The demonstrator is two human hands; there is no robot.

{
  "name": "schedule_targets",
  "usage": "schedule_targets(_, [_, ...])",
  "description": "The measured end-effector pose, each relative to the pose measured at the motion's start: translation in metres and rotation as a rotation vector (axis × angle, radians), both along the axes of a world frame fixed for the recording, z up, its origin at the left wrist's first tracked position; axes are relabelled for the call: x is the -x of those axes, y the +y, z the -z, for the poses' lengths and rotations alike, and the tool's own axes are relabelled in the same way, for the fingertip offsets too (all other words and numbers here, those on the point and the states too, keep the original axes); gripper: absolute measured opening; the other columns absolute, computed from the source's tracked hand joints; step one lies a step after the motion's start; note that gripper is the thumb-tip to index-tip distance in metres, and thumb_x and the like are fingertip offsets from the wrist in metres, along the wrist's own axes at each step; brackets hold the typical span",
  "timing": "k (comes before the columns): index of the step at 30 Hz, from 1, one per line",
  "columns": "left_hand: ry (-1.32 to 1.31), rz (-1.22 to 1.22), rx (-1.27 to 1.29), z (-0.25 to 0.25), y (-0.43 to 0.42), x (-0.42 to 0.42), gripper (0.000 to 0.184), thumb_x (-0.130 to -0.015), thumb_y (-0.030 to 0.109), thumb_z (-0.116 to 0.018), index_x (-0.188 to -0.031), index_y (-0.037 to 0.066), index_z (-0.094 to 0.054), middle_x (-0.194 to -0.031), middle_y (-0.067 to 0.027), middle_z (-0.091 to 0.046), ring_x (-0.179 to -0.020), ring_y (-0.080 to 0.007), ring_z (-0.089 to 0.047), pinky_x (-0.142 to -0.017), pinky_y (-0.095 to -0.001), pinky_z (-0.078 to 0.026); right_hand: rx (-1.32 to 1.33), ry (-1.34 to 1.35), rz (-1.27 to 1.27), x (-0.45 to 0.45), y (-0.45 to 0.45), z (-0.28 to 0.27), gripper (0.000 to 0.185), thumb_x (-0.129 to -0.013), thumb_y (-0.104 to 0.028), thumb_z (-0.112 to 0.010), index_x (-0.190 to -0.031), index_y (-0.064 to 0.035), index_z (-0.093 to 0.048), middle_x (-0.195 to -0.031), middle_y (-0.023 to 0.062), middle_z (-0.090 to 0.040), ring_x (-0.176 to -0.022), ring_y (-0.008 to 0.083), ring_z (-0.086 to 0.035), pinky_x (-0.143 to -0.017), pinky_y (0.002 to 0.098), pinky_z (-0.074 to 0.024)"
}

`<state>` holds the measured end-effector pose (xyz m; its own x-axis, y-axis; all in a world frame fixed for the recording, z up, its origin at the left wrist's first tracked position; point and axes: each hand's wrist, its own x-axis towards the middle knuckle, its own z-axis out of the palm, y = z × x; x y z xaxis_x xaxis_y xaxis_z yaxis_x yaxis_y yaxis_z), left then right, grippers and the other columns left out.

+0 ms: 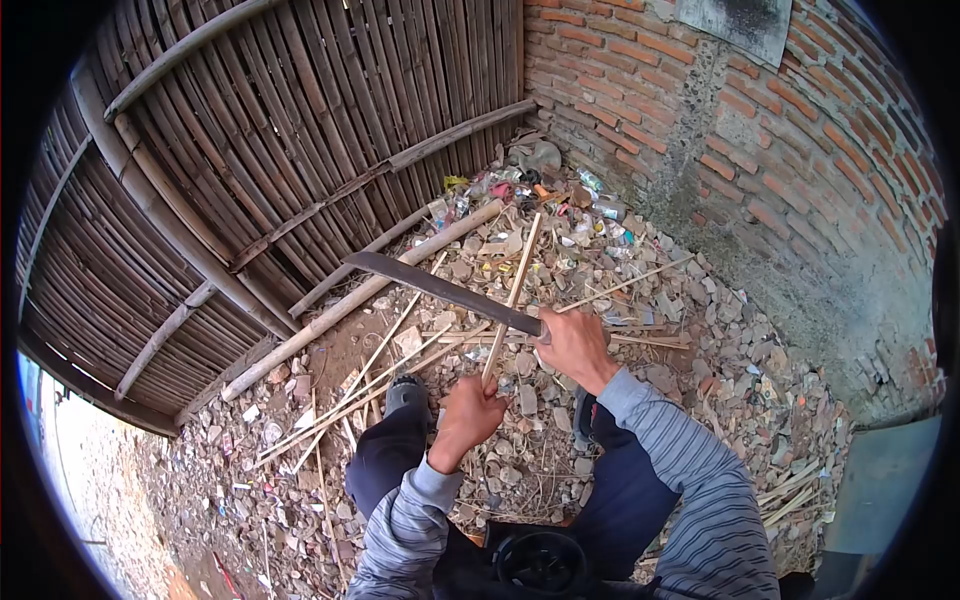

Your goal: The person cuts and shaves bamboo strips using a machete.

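My left hand point(468, 418) is closed round the lower end of a pale bamboo strip point(523, 268), which points up and away from me. In my right hand point(577, 348) is the grip of a machete point(440, 288); the fingers hide its handle. The long dark blade reaches to the left and crosses the strip, a short way above my left hand. Whether the edge touches or cuts into the strip, I cannot tell. Several loose bamboo strips point(375, 385) lie on the ground just beyond and to the left of my hands.
Stones and rubble point(700, 350) cover the ground, with litter point(590, 195) in the far corner. A bamboo pole point(330, 318) lies along the slatted bamboo wall point(300, 130). A brick wall point(790, 170) stands on the right. My shoe point(406, 393) is near the strips.
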<state>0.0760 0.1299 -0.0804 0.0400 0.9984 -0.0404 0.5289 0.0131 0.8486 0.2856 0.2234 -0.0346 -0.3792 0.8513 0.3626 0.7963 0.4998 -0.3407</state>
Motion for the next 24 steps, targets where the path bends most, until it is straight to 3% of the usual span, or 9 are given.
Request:
schedule_targets(3, [-0.013, 0.01, 0.009, 0.003, 0.001, -0.002, 0.044, -0.083, 0.012, -0.08, -0.069, 0.005, -0.038, -0.056, -0.0055, -0.044, -0.057, -0.0131, -0.04, -0.052, -0.0373, -0.039, 0.053, -0.047, -0.05, 0.004, -0.01, 0.006, 0.02, -0.075, -0.018, -0.075, -0.09, -0.0053, -0.071, -0.065, 0.0188, -0.068, -0.061, 0.038, -0.07, -0.059, 0.0498, -0.0556])
schedule_targets(5, [0.002, 0.016, -0.049, -0.003, -0.001, -0.006, 0.038, -0.083, 0.01, -0.076, -0.069, 0.002, -0.042, -0.056, -0.0134, -0.049, -0.052, -0.0252, -0.051, -0.054, -0.0424, -0.043, 0.095, -0.066, -0.076, 0.006, -0.015, 0.01, 0.023, -0.075, -0.021, -0.077, -0.093, -0.0068, -0.071, -0.068, 0.0183, -0.069, -0.064, 0.0396, -0.071, -0.061, 0.051, -0.0555])
schedule_targets(6, [0.004, 0.019, -0.046, -0.003, -0.002, -0.008, 0.038, -0.083, 0.01, -0.076, -0.069, 0.002, -0.042, -0.056, -0.0134, -0.049, -0.052, -0.0252, -0.051, -0.054, -0.0424, -0.043, 0.082, -0.082, -0.105, 0.008, -0.018, 0.008, 0.023, -0.075, -0.021, -0.077, -0.093, -0.0071, -0.072, -0.067, 0.0182, -0.069, -0.064, 0.0394, -0.071, -0.061, 0.0513, -0.0552])
schedule_targets(8, [0.073, -0.051, -0.177, -0.003, -0.005, -0.011, 0.029, -0.083, 0.007, -0.071, -0.071, -0.001, -0.047, -0.061, -0.024, -0.055, -0.062, -0.0458, -0.062, -0.059, -0.05, -0.047, 0.135, -0.116, -0.115, 0.009, -0.02, 0.001, 0.023, -0.075, -0.02, -0.075, -0.095, -0.0076, -0.075, -0.065, 0.0188, -0.068, -0.065, 0.0396, -0.071, -0.06, 0.0518, -0.0552])
schedule_targets(11, [0.126, -0.105, -0.184, -0.01, -0.01, -0.011, 0.019, -0.083, 0.005, -0.066, -0.075, -0.002, -0.051, -0.069, -0.0302, -0.059, -0.076, -0.0544, -0.063, -0.065, -0.0561, -0.049, 0.07, -0.037, -0.013, -0.003, 0.0, -0.005, 0.015, -0.072, -0.016, -0.072, -0.083, -0.0061, -0.071, -0.068, 0.0186, -0.07, -0.066, 0.0381, -0.073, -0.061, 0.0498, -0.0561])
schedule_targets(16, [0.252, -0.05, -0.179, -0.007, -0.012, -0.011, 0.013, -0.089, 0.005, -0.063, -0.092, -0.007, -0.06, -0.076, -0.0333, -0.067, -0.076, -0.0541, -0.067, -0.072, -0.061, -0.055, 0.085, 0.087, 0.158, -0.024, 0.03, 0.007, 0.024, -0.082, -0.023, -0.074, -0.098, -0.0047, -0.077, -0.075, 0.021, -0.073, -0.071, 0.0385, -0.074, -0.067, 0.0491, -0.0598])
schedule_targets(20, [0.197, -0.065, -0.142, -0.007, -0.009, -0.012, 0.018, -0.089, 0.009, -0.067, -0.083, -0.004, -0.057, -0.07, -0.0293, -0.065, -0.068, -0.0514, -0.065, -0.065, -0.057, -0.053, 0.115, -0.023, 0.027, -0.019, 0.012, 0.011, 0.024, -0.079, -0.021, -0.073, -0.097, -0.0042, -0.075, -0.071, 0.0201, -0.071, -0.068, 0.0382, -0.073, -0.064, 0.0494, -0.0587])
schedule_targets(22, [0.031, 0.032, -0.027, -0.019, -0.008, -0.011, 0.032, -0.088, 0.013, -0.075, -0.074, 0.0, -0.049, -0.06, -0.018, -0.057, -0.054, -0.0349, -0.057, -0.056, -0.0463, -0.046, 0.095, -0.017, -0.046, -0.007, -0.004, 0.005, 0.02, -0.078, -0.02, -0.073, -0.093, -0.0065, -0.074, -0.068, 0.0182, -0.07, -0.066, 0.0382, -0.072, -0.063, 0.0499, -0.0573])
schedule_targets(24, [-0.123, 0.056, 0.056, -0.017, -0.007, -0.01, 0.039, -0.087, 0.015, -0.078, -0.071, 0.003, -0.045, -0.058, -0.012, -0.051, -0.054, -0.0264, -0.049, -0.054, -0.0423, -0.041, 0.058, -0.03, -0.135, 0.003, -0.013, 0.005, 0.016, -0.075, -0.019, -0.072, -0.088, -0.0099, -0.072, -0.064, 0.015, -0.067, -0.061, 0.038, -0.07, -0.059, 0.0503, -0.0549])
